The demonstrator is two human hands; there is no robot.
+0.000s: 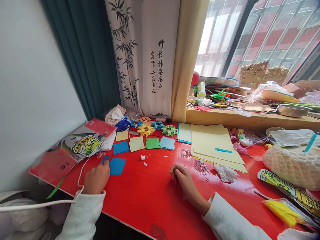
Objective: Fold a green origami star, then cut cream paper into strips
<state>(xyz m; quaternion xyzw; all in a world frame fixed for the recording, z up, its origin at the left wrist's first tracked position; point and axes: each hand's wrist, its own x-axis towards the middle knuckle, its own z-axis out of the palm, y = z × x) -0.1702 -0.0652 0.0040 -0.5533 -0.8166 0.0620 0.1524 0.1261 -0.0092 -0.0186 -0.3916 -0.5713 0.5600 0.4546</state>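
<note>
Blue paper [105, 158] is partly hidden by the left hand [97, 176].

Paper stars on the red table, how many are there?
5: a green star at the right, a yellow star in front, a blue star between those two, an orange-pink star at the back, and another blue star at the left. More could be hidden behind.
</note>
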